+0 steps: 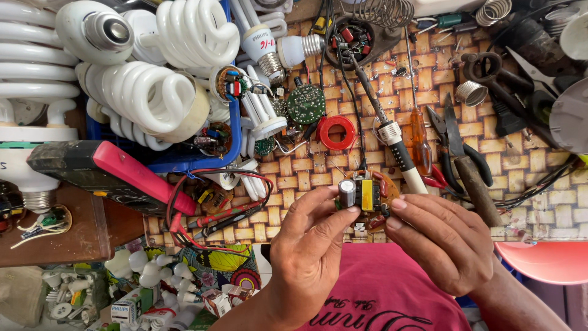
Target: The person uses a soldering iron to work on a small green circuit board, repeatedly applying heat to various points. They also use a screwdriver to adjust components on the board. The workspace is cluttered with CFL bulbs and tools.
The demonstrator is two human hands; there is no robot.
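Left hand: fingers curled, thumb and fingertips pinching the near-left edge of a small round circuit board. Right hand: fingers closed on the same board's right edge. Board: held between both hands just above the woven-pattern mat, carrying a grey capacitor and a yellow-wound transformer. Just beyond: soldering iron, orange-handled screwdriver, pliers. Left of these: red multimeter with red and black probe leads. Farther: red tape roll, green round board. Farthest, upper left: heap of white spiral lamps.
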